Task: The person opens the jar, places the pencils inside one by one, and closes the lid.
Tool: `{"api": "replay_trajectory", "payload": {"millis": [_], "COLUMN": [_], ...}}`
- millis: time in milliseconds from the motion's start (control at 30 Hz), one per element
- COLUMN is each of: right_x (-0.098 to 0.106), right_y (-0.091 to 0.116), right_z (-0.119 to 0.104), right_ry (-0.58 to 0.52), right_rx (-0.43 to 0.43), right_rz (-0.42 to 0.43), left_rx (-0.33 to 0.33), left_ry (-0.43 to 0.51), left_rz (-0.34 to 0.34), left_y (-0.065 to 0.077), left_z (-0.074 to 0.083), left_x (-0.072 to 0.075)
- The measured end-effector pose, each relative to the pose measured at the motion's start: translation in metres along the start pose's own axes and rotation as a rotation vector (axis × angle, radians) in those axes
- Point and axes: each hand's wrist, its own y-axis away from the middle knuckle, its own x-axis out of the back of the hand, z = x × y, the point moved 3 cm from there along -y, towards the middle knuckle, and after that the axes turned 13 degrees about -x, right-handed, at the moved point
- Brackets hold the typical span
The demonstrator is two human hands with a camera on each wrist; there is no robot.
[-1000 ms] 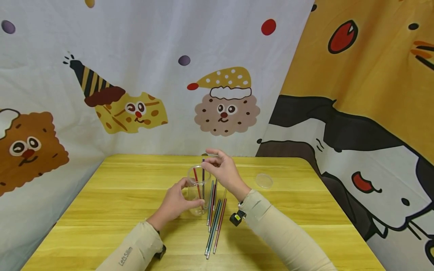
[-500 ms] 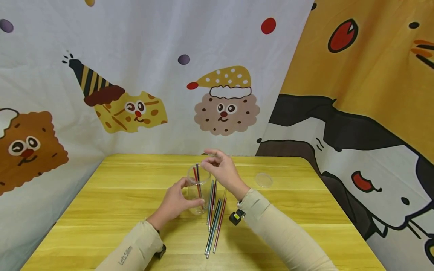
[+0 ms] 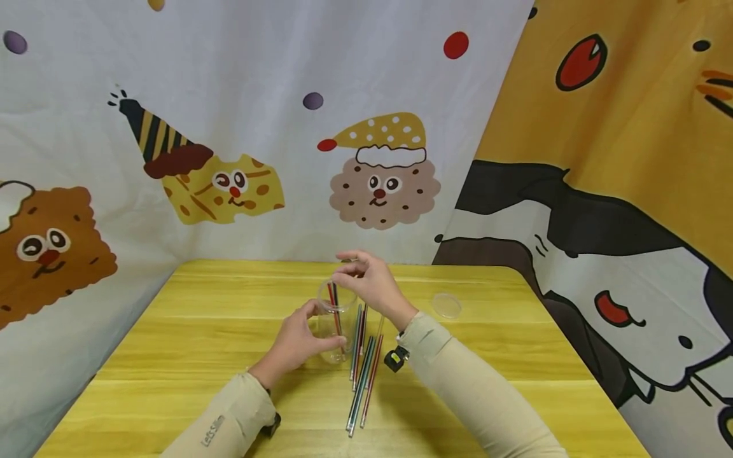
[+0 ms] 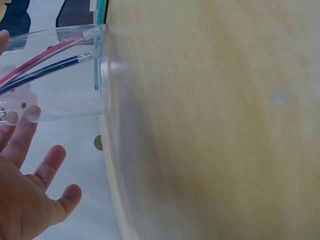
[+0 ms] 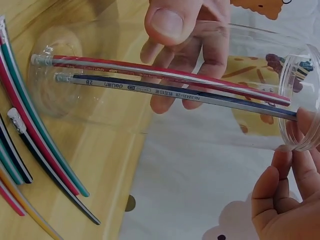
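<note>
A clear plastic jar stands upright on the wooden table, and my left hand grips its side. Inside it, a red striped pencil leans with its eraser end down. A dark blue pencil lies alongside, also eraser end down and slightly short of the jar's bottom. At the jar's mouth, my right hand pinches the blue pencil's upper end between thumb and fingers. That grip is partly hidden at the rim in the right wrist view.
Several loose pencils, green, red, dark and yellow, lie in a bunch just right of the jar. A round clear lid lies farther right on the table. A printed cloth hangs behind the table's far edge.
The blue pencil has gone lower into the jar and now leans closer to the red one. My right hand has shifted slightly left over the mouth; my left hand stays put.
</note>
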Motion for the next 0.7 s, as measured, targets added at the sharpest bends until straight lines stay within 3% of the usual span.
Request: {"api": "replay_trajectory", "payload": {"millis": [167, 367, 700], "right_x": [-0.002, -0.001, 0.002], "right_y": [-0.001, 0.003, 0.006], "right_z": [-0.004, -0.005, -0.013], "right_ry": [0.074, 0.069, 0.056], "right_rx": [0.072, 0.128, 0.057], "right_rz": [0.021, 0.036, -0.034], "left_rx": [-0.001, -0.014, -0.009], "left_ry": [0.005, 0.002, -0.005], "left_rz": [0.000, -0.006, 0.002], "left_y": [0.000, 0.000, -0.001], "left_z": [0.000, -0.001, -0.001], "left_x": [0.001, -0.001, 0.001]}}
